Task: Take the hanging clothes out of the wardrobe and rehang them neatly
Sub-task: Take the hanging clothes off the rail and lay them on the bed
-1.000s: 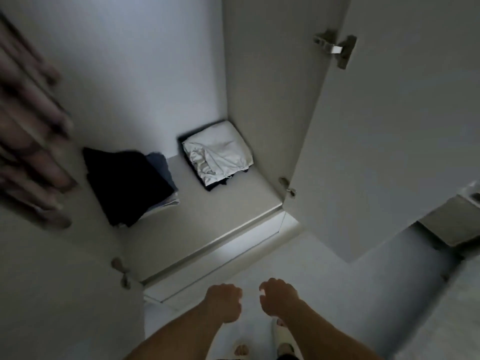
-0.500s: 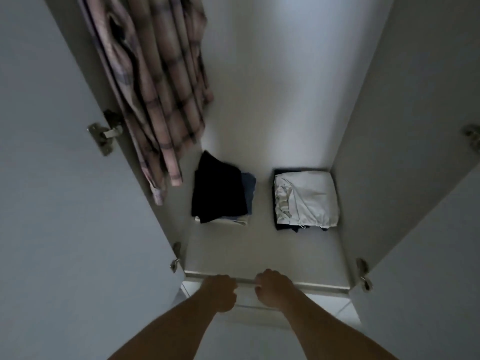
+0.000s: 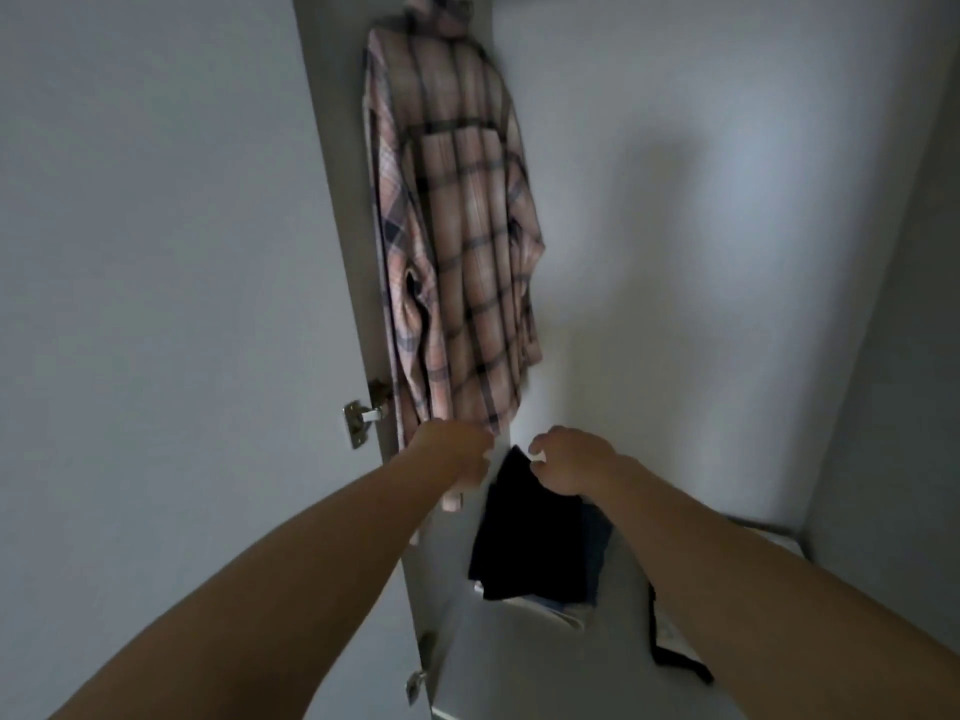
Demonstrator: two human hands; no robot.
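Inside the wardrobe, on the far left, 1 plaid shirt (image 3: 457,241) hangs near the left door (image 3: 156,304). Both hands reach up empty, left hand (image 3: 457,457) and right hand (image 3: 571,462) loosely curled. Light, limp cloth likely; best taken at the collar or hanger, hidden here.

We see open room across the right and middle of the wardrobe (image 3: 727,252), bare back wall with nothing hanging before it. On the left, the plaid shirt (image 3: 462,262) hangs close along the side panel and fills that edge from top to its hem. The open left door (image 3: 156,304) bounds that side, its hinge (image 3: 358,415) jutting just beside the hem. Below, a dark folded stack (image 3: 524,537) takes up the shelf floor (image 3: 519,667); bare shelf shows in front of it.
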